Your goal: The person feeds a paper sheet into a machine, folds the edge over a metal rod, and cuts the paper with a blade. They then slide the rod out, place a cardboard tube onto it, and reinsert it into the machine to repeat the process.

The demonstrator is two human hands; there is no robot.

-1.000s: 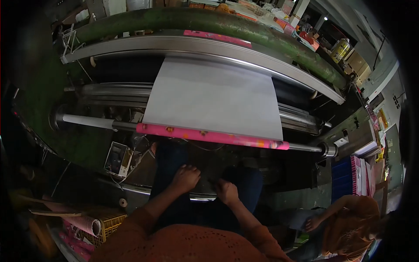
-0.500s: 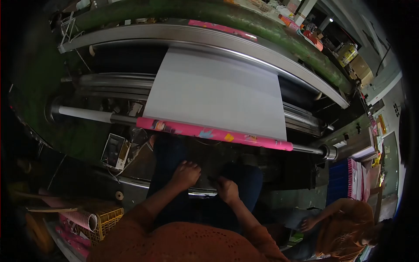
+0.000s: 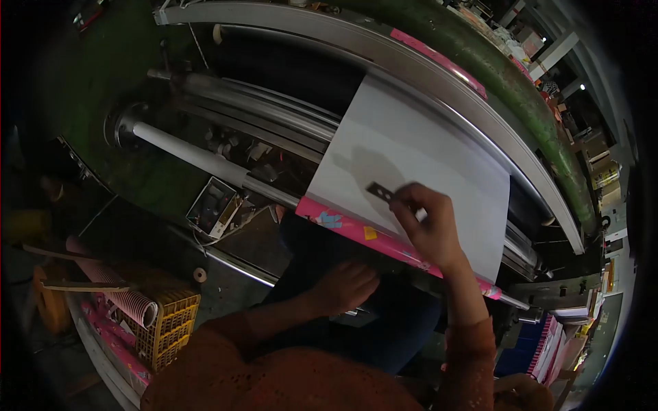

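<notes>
My right hand (image 3: pixel 433 222) is raised over the white sheet (image 3: pixel 418 147), pinching a small dark blade (image 3: pixel 379 192) with holes in it between thumb and fingers. A shadow of the hand and blade falls on the sheet. Below the hand, the sheet meets a roll of pink patterned paper (image 3: pixel 370 234) wound on a metal shaft (image 3: pixel 271 192). My left hand (image 3: pixel 348 284) rests low over my lap, on the near side of the pink roll. Its fingers are loosely extended, and nothing shows in them.
A long metal beam (image 3: pixel 329 29) and a green roller (image 3: pixel 521 85) span the back. An open box (image 3: pixel 214 209) stands left of my legs. A yellow crate (image 3: pixel 168 329) and a striped paper roll (image 3: pixel 113 284) sit at lower left. Part of another person shows at lower right.
My right hand has risen from my lap to above the sheet with the blade. My left hand stays low. The view has turned left, tilting the machine in frame.
</notes>
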